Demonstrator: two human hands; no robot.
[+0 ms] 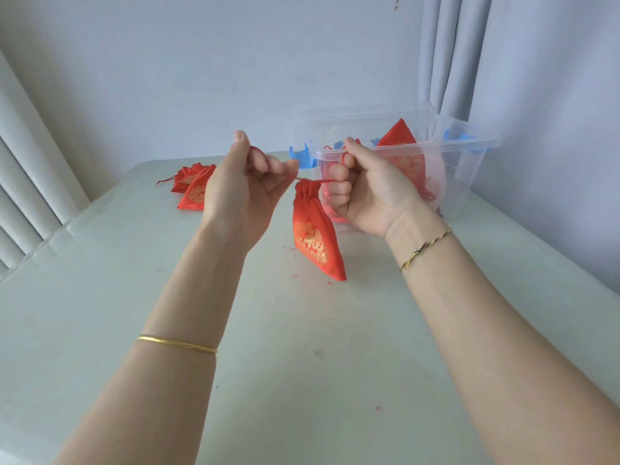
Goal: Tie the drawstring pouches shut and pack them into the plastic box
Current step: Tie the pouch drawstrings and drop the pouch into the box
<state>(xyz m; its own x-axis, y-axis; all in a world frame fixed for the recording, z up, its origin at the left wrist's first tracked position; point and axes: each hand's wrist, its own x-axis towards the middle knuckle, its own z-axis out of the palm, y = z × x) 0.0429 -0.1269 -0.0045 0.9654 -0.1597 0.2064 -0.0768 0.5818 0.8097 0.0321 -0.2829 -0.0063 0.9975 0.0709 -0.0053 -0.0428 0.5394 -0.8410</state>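
A red drawstring pouch point(315, 234) with gold print hangs in the air between my hands, its neck gathered tight. My left hand point(246, 182) pinches the red cord on the left side. My right hand point(365, 186) is fisted around the cord on the right. The cord runs taut across the pouch's top. Behind my right hand stands the clear plastic box point(469, 156) with blue latches, and a red pouch point(401, 152) leans upright inside it. Two more red pouches point(193, 186) lie on the table at the back left.
The pale table point(302, 347) carries small red lint specks near its middle. A wall and a grey curtain point(446, 52) stand behind the box. White slats point(23, 182) run along the left edge.
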